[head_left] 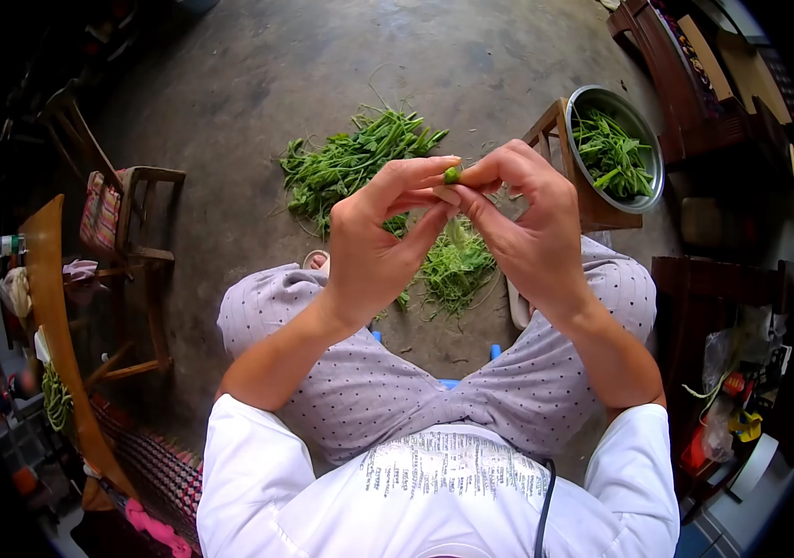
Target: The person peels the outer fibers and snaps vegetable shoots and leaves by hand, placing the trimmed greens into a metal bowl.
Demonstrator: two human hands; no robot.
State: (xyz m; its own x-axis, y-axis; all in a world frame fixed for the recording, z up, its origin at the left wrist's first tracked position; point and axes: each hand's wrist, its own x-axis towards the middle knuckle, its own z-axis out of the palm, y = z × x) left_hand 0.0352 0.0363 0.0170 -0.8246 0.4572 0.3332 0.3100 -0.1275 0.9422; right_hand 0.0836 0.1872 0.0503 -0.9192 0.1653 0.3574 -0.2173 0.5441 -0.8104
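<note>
Both my hands meet above the floor in front of me, fingertips nearly touching. Between them is a small green stem piece (pixel 453 175). My left hand (pixel 383 232) pinches it from the left, and my right hand (pixel 532 228) pinches it from the right. Beyond my left hand, a large pile of leafy green stems (pixel 346 163) lies on the floor. A smaller heap of thin green scraps (pixel 457 272) is below my hands, between my feet, partly covered by them. Cut greens fill a metal basin (pixel 659 172) at the right.
The basin rests on a wooden stool (pixel 606 216). A wooden chair (pixel 151 175) stands at the left, beside a curved wooden tabletop (pixel 44 279). Dark wooden furniture (pixel 643 42) is at the upper right. Bags and small items sit at the lower right.
</note>
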